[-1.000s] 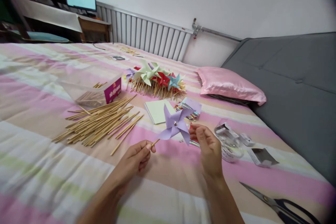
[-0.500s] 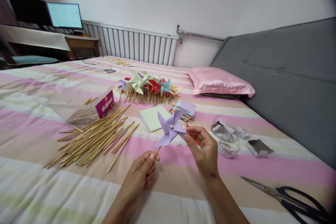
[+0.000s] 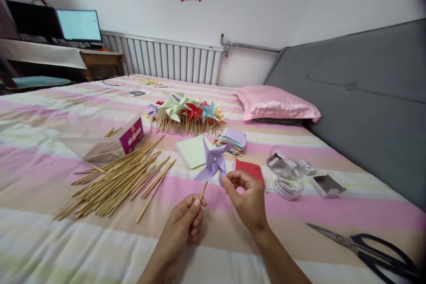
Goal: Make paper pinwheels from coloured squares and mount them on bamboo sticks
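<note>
Head view, hands: the left hand (image 3: pixel 186 221) pinches the lower end of a thin wooden stick (image 3: pixel 203 191) between thumb and fingertips, closed on it.
Head view, pinwheel: a lilac paper pinwheel (image 3: pixel 213 163) sits on top of that stick, held up just above the striped bedspread (image 3: pixel 49 213), in front of the pale green paper sheet (image 3: pixel 193 150).
Head view, right hand: the right hand (image 3: pixel 248 197) has thumb and forefinger pressed together on the pinwheel's lower blade tip (whether they truly grip the paper or only touch it is hard to tell).
Head view, left of the hands: a loose heap of wooden sticks (image 3: pixel 116 182) lies beside a clear plastic box (image 3: pixel 103 140) with a magenta label.
Head view, beyond: a pile of finished pinwheels (image 3: pixel 186 113), a stack of coloured paper squares (image 3: pixel 233 141) and a red sheet (image 3: pixel 251 171).
Head view, right: a clear tub (image 3: pixel 286 176), small boxes (image 3: pixel 328 185), a pink pillow (image 3: pixel 278 105) and black scissors (image 3: pixel 369 250) near the bed edge.
</note>
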`<state>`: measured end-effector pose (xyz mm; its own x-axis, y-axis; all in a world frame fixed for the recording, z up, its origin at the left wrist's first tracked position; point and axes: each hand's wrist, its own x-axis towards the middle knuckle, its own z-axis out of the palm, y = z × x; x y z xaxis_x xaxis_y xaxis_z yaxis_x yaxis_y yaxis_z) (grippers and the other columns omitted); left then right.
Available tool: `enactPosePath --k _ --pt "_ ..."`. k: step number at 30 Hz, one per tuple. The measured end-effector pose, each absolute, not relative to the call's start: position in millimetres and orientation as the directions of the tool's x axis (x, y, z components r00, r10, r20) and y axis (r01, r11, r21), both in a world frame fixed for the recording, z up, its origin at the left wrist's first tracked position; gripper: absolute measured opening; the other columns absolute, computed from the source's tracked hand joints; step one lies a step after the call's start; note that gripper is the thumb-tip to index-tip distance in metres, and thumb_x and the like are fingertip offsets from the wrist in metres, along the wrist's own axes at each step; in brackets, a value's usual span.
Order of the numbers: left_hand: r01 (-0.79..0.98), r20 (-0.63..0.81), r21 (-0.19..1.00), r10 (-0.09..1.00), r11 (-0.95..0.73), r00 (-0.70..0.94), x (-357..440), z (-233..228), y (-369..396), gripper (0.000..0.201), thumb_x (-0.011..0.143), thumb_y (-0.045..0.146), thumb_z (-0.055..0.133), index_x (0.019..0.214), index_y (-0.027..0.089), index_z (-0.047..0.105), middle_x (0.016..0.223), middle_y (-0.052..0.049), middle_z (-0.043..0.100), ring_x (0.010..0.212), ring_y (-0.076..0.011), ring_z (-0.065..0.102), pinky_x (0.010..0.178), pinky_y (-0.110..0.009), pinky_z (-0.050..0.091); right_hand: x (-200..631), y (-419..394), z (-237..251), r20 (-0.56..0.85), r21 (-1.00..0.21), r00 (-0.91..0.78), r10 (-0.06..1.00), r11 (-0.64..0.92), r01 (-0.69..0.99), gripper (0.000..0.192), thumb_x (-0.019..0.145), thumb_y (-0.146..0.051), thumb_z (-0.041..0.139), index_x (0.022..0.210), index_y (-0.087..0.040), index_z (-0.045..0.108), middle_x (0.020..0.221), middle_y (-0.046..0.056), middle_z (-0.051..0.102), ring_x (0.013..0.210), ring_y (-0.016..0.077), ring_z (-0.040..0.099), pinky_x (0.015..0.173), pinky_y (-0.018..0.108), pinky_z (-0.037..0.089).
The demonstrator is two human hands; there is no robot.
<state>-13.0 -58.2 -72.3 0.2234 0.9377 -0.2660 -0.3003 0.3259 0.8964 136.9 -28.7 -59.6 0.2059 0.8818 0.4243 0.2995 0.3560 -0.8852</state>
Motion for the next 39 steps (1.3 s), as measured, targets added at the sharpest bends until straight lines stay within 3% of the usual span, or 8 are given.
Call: enactPosePath --k 4,7,10,13,17,26,34,39 --pt "-0.292 -0.274 0.899 0.94 0.326 0.204 -16.2 -74.3 -57.1 0.026 0.082 0.044 0.053 0.081 0.017 0.053 0.052 0.009 0.028 0.043 -0.0035 0.019 0.043 -0.019 0.013 142.8 -28.8 -58.7 0.419 -0.894 0.12 0.9 0.387 0.225 0.018 0.077 -0.033 0.065 0.068 -0.017 0.062 0.062 0.001 0.062 0.057 0.0137 0.056 0.057 0.026 0.046" --pt "-0.25 -0.274 0.918 0.949 0.307 0.156 -20.9 -76.7 -55.5 0.03 0.081 0.047 0.053 0.08 0.017 0.053 0.053 0.009 0.024 0.045 -0.0043 0.016 0.044 -0.02 0.011 155.0 -24.5 -57.9 0.495 -0.867 0.302 0.815 0.44 0.235 0.018 0.077 -0.034 0.065 0.072 -0.017 0.062 0.064 0.001 0.06 0.06 0.0136 0.055 0.058 0.026 0.045" --pt "-0.144 -0.246 0.954 0.96 0.264 0.133 -24.6 -79.5 -53.6 0.035 0.079 0.052 0.054 0.079 0.017 0.055 0.054 0.009 0.023 0.047 -0.0055 0.015 0.045 -0.021 0.01 168.4 -19.0 -54.5 0.563 -0.826 0.468 0.681 0.481 0.294 0.022 0.077 -0.034 0.065 0.093 -0.018 0.064 0.082 0.004 0.062 0.069 0.0145 0.056 0.061 0.027 0.046" --pt "-0.053 -0.225 0.971 0.963 0.235 0.148 -26.0 -81.9 -52.4 0.039 0.076 0.055 0.055 0.079 0.017 0.058 0.053 0.008 0.024 0.047 -0.0066 0.018 0.045 -0.022 0.01 177.2 -16.3 -49.9 0.624 -0.777 0.362 0.692 0.498 0.386 0.029 0.077 -0.032 0.064 0.105 -0.021 0.064 0.097 0.006 0.064 0.079 0.0168 0.058 0.069 0.031 0.049" --pt "0.022 -0.219 0.976 0.961 0.218 0.17 -26.3 -82.6 -52.2 0.041 0.076 0.056 0.054 0.077 0.016 0.059 0.05 0.008 0.024 0.047 -0.0076 0.019 0.045 -0.022 0.011 179.8 -16.4 -48.3 0.636 -0.733 0.225 0.739 0.486 0.476 0.016 0.081 -0.027 0.06 0.092 -0.022 0.069 0.09 0.005 0.069 0.086 0.0201 0.061 0.08 0.036 0.048" --pt "-0.058 -0.274 0.955 0.942 0.29 0.195 -24.1 -76.8 -56.3 0.036 0.079 0.053 0.051 0.078 0.017 0.054 0.053 0.008 0.023 0.049 -0.0079 0.016 0.046 -0.022 0.011 172.1 -14.1 -57.5 0.506 -0.843 0.327 0.798 0.377 0.383 0.017 0.08 -0.027 0.06 0.093 -0.018 0.067 0.092 0.006 0.071 0.082 0.0207 0.065 0.076 0.035 0.05" --pt "0.11 -0.168 0.982 0.978 0.154 0.126 -30.6 -83.0 -48.7 0.048 0.071 0.064 0.054 0.072 0.017 0.06 0.05 0.007 0.025 0.048 -0.0089 0.021 0.047 -0.022 0.014 171.2 -17.2 -54.4 0.729 -0.615 0.249 0.637 0.452 0.646 0.01 0.082 -0.022 0.058 0.085 -0.02 0.068 0.084 0.005 0.07 0.082 0.0207 0.062 0.078 0.035 0.048" --pt "0.129 -0.171 0.98 0.971 0.15 0.167 -31.8 -77.0 -48.7 0.046 0.071 0.062 0.055 0.07 0.016 0.061 0.051 0.007 0.025 0.05 -0.0099 0.022 0.049 -0.023 0.016 172.2 -15.2 -56.4 0.679 -0.69 0.278 0.679 0.464 0.555 0.012 0.083 -0.025 0.059 0.091 -0.021 0.068 0.089 0.005 0.07 0.086 0.0201 0.062 0.08 0.035 0.048"
